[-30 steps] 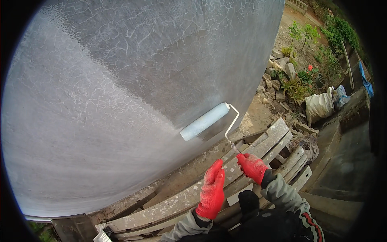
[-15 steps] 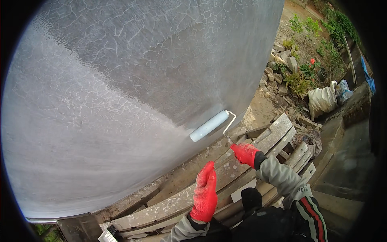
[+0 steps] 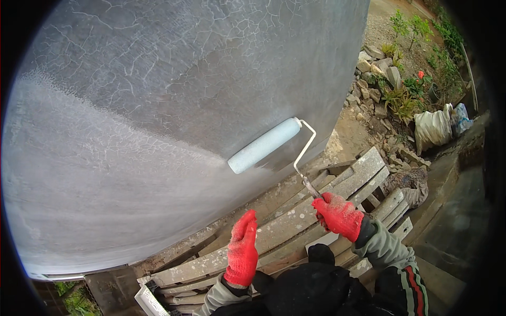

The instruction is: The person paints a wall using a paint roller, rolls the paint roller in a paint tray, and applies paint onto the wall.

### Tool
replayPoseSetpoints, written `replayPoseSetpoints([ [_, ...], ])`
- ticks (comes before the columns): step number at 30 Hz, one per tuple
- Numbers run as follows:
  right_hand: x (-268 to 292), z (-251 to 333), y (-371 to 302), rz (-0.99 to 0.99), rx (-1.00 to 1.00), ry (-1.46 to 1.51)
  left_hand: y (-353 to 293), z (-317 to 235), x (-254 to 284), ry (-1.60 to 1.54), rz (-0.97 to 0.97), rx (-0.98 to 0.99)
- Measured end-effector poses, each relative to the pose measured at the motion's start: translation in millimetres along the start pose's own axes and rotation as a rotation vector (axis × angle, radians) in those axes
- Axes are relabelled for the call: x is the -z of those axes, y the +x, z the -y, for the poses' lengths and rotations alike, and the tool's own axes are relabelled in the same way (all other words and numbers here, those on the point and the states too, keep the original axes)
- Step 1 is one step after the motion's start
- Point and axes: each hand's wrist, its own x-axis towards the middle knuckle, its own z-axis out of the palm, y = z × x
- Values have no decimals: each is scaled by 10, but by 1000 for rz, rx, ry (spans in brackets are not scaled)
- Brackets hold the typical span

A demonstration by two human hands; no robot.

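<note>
My right hand [image 3: 340, 216], in a red glove, is wrapped round the handle of a paint roller [image 3: 265, 146]. The roller's pale blue sleeve lies against the grey wall [image 3: 211, 79], and its white wire frame bends back toward my glove. A web of fine cracks covers the darker upper part of the wall; a lighter, smoother-looking band runs along its lower left. My left hand [image 3: 243, 250], also red-gloved, is raised below the roller and away from it. Its fingers are stretched out, and it holds nothing.
Paint-spotted planks [image 3: 284, 230] run along the wall's foot beneath my hands. A white tray [image 3: 150, 302] is at the lower left. To the right are broken stones [image 3: 371, 79], plants [image 3: 403, 102], a white sack [image 3: 432, 128] and a crumpled dirty cloth or sack [image 3: 411, 184].
The roller has moved up the wall and slightly left, and more of its handle shows. My right hand sits lower and farther right in view; my left hand has shifted left.
</note>
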Motion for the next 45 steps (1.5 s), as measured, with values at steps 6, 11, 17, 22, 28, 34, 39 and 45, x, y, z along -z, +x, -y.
replayPoseSetpoints([
  [6, -53, -607, 1025, 120, 0, 80, 37, -413, -127, -141, -28, -29],
  [11, -270, -1075, 2266, 74, 778, -937, 73, -516, -88, -85, 34, 42],
  [17, -404, -1011, 2736, 20, 773, -1363, 34, -384, -165, -143, 107, 215],
  [22, -156, -819, 2175, 47, 871, -1110, 10, -377, -151, -108, 169, 239],
  [28, 136, -389, 1361, 319, 368, -283, -19, -442, 73, -101, 169, 236],
  [34, 83, -536, 1696, 274, 316, -182, 46, -441, 150, -54, 183, 117],
  [39, -231, -803, 2493, 57, 799, -1103, 90, -395, 309, -77, 121, 228],
  [45, -463, -1005, 3396, 41, 804, -1442, 25, -192, 844, 362, 214, 80],
])
